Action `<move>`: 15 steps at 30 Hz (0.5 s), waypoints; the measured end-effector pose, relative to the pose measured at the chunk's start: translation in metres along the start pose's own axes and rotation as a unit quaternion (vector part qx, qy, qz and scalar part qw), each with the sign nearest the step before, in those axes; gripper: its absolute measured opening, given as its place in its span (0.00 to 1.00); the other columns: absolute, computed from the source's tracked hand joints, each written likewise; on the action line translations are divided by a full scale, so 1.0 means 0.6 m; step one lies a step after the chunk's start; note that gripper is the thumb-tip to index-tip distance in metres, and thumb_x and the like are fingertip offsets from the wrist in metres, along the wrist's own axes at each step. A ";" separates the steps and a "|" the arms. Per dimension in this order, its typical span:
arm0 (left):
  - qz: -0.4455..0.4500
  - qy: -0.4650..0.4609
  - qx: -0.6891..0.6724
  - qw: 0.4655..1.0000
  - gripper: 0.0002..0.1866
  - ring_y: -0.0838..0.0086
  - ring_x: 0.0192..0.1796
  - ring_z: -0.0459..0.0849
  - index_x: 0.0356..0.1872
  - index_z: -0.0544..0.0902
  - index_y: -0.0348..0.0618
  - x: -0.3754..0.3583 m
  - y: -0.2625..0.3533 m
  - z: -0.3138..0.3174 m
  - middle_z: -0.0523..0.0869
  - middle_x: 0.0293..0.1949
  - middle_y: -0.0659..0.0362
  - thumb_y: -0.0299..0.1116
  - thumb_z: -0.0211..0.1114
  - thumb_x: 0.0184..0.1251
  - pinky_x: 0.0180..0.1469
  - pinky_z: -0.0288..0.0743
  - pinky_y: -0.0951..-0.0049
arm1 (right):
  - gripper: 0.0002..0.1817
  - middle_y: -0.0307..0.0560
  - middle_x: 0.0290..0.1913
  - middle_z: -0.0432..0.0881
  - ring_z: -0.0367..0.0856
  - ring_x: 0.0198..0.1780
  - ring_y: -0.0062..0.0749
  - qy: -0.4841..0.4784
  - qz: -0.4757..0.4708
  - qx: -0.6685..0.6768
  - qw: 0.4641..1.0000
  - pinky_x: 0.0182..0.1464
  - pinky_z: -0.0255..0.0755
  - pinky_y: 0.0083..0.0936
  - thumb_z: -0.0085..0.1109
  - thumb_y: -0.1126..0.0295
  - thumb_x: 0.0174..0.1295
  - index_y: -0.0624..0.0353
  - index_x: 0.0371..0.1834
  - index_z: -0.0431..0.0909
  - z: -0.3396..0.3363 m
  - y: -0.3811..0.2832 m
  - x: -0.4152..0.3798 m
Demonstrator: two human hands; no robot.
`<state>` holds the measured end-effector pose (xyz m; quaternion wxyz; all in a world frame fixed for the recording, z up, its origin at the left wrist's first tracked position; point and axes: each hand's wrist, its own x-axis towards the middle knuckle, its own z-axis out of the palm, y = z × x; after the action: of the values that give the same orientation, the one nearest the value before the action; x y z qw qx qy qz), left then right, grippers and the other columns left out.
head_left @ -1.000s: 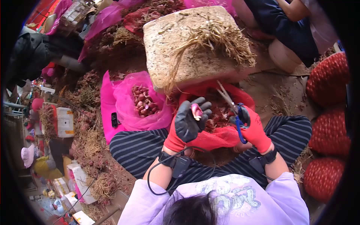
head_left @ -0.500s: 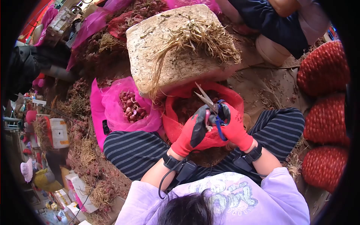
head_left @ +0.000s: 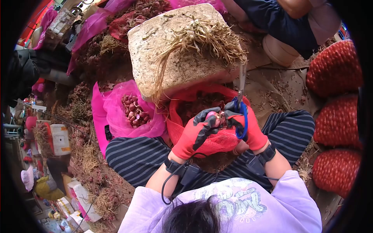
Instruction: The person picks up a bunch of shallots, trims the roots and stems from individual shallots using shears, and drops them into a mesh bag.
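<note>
My left hand (head_left: 193,134), in a red and dark grey work glove, is closed around a shallot (head_left: 211,115) above the red mesh bag (head_left: 178,128). In my right hand (head_left: 255,130), gloved alike, is a pair of scissors (head_left: 245,121) with blue handles; the blades point away from me, toward the foam block. The right fingertips meet the shallot beside the left hand, and they partly hide it. More shallots lie in the dark inside of the red bag. To the left, a pink mesh bag (head_left: 153,116) holds several loose shallots (head_left: 134,110).
A worn foam block (head_left: 147,58) stands ahead, with dried stalks (head_left: 210,39) on top. Full red mesh sacks (head_left: 338,126) line the right side. Another person's leg (head_left: 272,23) is at the upper right. Dry trimmings (head_left: 91,155) cover the ground at left.
The scissors have swung from pointing up and left to nearly straight away from me, their blades now together. My right hand has turned; the fingertips of both hands have met at the shallot.
</note>
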<state>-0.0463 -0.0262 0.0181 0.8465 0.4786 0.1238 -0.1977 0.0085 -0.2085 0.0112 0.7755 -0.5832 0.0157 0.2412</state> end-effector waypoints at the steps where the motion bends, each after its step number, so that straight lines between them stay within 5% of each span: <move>1: -0.011 -0.008 -0.023 1.000 0.21 0.79 0.44 0.79 0.59 0.73 0.41 0.002 -0.003 -0.003 0.80 0.49 0.61 0.40 0.60 0.71 0.45 0.75 0.81 | 0.13 0.38 0.33 0.79 0.77 0.32 0.20 0.010 0.017 0.025 0.999 0.35 0.72 0.18 0.65 0.76 0.55 0.64 0.43 0.77 0.002 -0.009 -0.002; 5: 0.023 -0.010 -0.137 0.990 0.22 0.76 0.46 0.79 0.62 0.70 0.42 0.005 -0.016 -0.018 0.79 0.49 0.59 0.41 0.57 0.72 0.47 0.76 0.81 | 0.11 0.39 0.31 0.78 0.77 0.30 0.21 0.091 0.012 0.029 0.995 0.31 0.71 0.18 0.62 0.76 0.56 0.64 0.43 0.77 -0.020 -0.013 0.009; 10: 0.036 0.032 -0.196 0.979 0.21 0.73 0.50 0.79 0.62 0.69 0.44 0.008 -0.017 -0.019 0.79 0.52 0.57 0.41 0.56 0.73 0.51 0.76 0.77 | 0.14 0.42 0.38 0.82 0.80 0.39 0.22 0.016 -0.055 -0.059 0.997 0.45 0.76 0.20 0.61 0.81 0.56 0.65 0.46 0.75 -0.026 0.016 0.014; 15: -0.019 0.041 -0.205 0.978 0.20 0.73 0.53 0.78 0.61 0.71 0.45 0.013 -0.040 -0.040 0.78 0.52 0.57 0.40 0.56 0.73 0.55 0.74 0.75 | 0.20 0.39 0.43 0.80 0.78 0.44 0.21 0.003 -0.051 -0.076 0.996 0.46 0.75 0.21 0.66 0.79 0.54 0.62 0.51 0.72 0.017 0.002 -0.009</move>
<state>-0.0507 -0.0182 -0.0153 0.9169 0.3004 0.2048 -0.1645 0.0004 -0.2007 0.0150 0.7402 -0.6414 -0.0300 0.1997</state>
